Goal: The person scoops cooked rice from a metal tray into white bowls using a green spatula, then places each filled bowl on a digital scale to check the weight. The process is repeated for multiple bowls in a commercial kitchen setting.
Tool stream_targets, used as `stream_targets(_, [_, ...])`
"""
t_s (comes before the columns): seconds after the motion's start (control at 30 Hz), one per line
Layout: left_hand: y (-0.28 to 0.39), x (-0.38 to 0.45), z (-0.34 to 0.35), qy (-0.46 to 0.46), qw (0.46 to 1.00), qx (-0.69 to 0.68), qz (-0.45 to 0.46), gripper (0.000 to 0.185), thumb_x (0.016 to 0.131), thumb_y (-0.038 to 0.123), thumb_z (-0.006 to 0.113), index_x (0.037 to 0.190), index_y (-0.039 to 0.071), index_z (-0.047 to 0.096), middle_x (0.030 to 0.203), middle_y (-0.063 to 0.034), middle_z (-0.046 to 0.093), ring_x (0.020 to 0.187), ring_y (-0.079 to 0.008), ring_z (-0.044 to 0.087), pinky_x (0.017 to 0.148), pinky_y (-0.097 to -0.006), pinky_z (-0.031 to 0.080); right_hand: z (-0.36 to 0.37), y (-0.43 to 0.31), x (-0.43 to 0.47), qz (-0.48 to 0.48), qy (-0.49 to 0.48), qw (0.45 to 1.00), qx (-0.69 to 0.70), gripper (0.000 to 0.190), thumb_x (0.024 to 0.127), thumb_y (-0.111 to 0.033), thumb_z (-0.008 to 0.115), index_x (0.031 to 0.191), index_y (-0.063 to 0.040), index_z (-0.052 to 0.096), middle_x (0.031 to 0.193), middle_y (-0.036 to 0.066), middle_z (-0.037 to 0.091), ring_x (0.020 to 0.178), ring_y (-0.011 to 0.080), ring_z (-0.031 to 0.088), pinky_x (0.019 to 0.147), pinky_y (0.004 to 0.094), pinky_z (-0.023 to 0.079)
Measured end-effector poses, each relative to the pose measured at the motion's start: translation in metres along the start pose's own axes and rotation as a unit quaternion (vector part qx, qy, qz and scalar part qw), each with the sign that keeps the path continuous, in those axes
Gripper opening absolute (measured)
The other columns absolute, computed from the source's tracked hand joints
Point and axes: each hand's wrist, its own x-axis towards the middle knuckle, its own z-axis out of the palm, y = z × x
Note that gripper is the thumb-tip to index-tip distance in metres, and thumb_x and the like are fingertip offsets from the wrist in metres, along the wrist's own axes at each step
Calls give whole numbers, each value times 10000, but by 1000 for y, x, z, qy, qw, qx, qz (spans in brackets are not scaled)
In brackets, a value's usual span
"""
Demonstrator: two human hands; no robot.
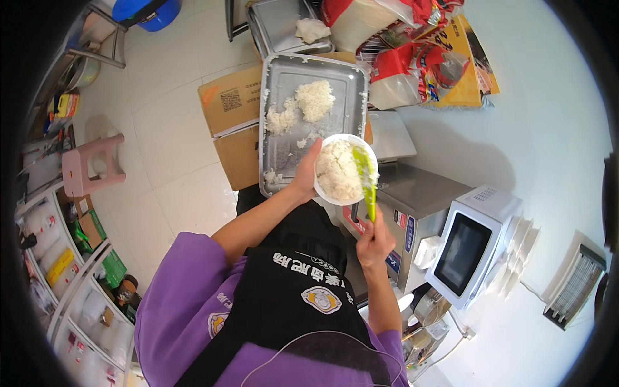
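My left hand (305,170) grips the side of a white round bowl (320,189) heaped with cooked rice (337,169). In my right hand (375,240) is the handle of a green rice paddle (370,198); its blade, with rice stuck on it, lies against the rice at the bowl's right side. Beyond the bowl, and partly hidden by it, is a rectangular metal tray (265,145) holding a large clump of rice (315,100), a smaller one to its left and scattered grains.
Cardboard (232,111) lies under the tray. Past it are another metal tray (283,29) with a white cloth and several red and clear bags (396,72). To the right are a steel appliance (420,186) and a white microwave (464,251); a pink stool (89,164) stands left.
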Motion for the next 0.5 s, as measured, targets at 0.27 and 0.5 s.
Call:
stream_targets(0.27, [5,-6,-1,7,999,41,17,676,1024,541,318,1384,-8,479,1346,-171,576,1224,-267,580,1050,-381,457,33,5,-3,12,5,1000,4,454,852,15,644,1299,-49,601,698,123,611,543,254,595,494,362,467])
stream_targets(0.5, [8,4,-7,1,998,48,43,736,1005,600,287,1406,6,458,1376,-171,552,1250,-283,558,1062,-407,445,18,-1,14,-22,38,999,14,398,861,2,632,1259,-6,627,685,121,607,514,252,585,477,356,473])
